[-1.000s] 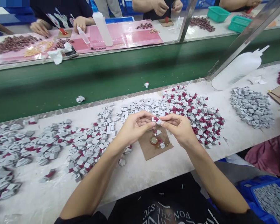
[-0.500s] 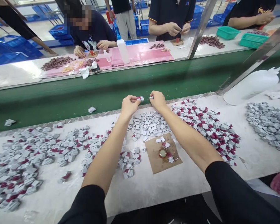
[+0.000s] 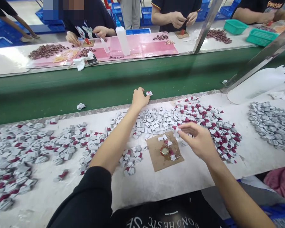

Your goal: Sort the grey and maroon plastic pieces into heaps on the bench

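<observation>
My left hand [image 3: 140, 98] reaches over the green belt [image 3: 104, 91]. At its thumb and fingertips is a small light-grey and maroon piece [image 3: 149, 93], seemingly pinched. My right hand [image 3: 199, 139] is closed in a pinch on another small white and maroon piece [image 3: 177, 128], above the top right edge of a brown cardboard square [image 3: 154, 160]. On the cardboard sit a round red-rimmed cap [image 3: 164, 151] and a few small pieces. A pile of plain grey pieces [image 3: 152, 122] lies between my hands; a mixed grey and maroon heap [image 3: 218, 133] is beside my right hand.
More grey and maroon pieces [image 3: 11, 158] spread across the left; a grey heap [image 3: 270, 123] lies at right. A white bottle [image 3: 256, 85] lies near a metal post [image 3: 251, 69]. Co-workers' hands [image 3: 178, 19] work across the belt. A loose piece [image 3: 80, 106] rests on the belt.
My right hand has come back from the belt's edge to beside the cardboard. My left hand has moved slightly right and farther over the belt with its piece. My view has tilted down.
</observation>
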`<move>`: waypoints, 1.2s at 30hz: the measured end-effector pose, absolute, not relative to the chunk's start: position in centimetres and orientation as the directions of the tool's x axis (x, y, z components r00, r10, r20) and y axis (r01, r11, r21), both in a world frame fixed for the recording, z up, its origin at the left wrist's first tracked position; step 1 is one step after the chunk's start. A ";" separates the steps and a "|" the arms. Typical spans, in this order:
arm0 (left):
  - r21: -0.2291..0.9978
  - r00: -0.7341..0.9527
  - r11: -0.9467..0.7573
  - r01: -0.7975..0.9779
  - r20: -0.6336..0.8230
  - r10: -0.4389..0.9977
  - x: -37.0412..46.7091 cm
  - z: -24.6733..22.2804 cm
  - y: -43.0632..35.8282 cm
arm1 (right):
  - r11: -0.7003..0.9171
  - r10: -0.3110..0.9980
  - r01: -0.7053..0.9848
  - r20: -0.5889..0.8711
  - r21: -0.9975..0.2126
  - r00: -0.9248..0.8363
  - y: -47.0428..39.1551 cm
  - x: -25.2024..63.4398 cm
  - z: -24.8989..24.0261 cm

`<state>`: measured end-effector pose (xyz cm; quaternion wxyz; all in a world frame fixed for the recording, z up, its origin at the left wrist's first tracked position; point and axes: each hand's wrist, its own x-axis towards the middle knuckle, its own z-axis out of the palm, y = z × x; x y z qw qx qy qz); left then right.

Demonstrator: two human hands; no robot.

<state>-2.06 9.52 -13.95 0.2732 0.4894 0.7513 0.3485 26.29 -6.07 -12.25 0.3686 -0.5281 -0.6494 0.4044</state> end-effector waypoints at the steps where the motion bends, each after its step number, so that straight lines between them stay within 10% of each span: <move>1: 0.780 -0.342 0.242 0.577 -0.038 0.939 -2.4 -13.5 8.1 | 0.097 0.987 0.393 0.038 -0.914 -0.156 -7.7 26.7 -12.3; 7: 0.620 0.080 -0.092 0.779 0.047 0.996 -4.9 -12.7 -1.0 | -0.008 0.992 0.366 -0.054 -0.931 -0.116 -13.6 27.2 -12.8; 14: 0.562 0.019 -0.052 0.826 0.065 0.998 -3.9 -13.5 -2.4 | 0.019 0.982 0.337 -0.047 -0.941 -0.185 -14.3 25.9 -12.9; 20: 0.958 -0.046 0.175 0.226 -0.169 0.985 -2.8 -11.7 -4.0 | 0.063 0.972 0.366 -0.027 -0.928 -0.234 -13.9 25.1 -13.3; 24: 0.898 0.035 0.403 -0.179 -0.403 0.914 -1.6 -10.9 -5.7 | 0.079 0.970 0.375 -0.016 -0.924 -0.244 -13.7 24.9 -13.4; 36: 0.862 0.070 0.404 -0.307 -0.403 0.912 0.0 -12.2 -7.4 | 0.148 0.956 0.388 0.032 -0.910 -0.291 -13.3 24.8 -12.7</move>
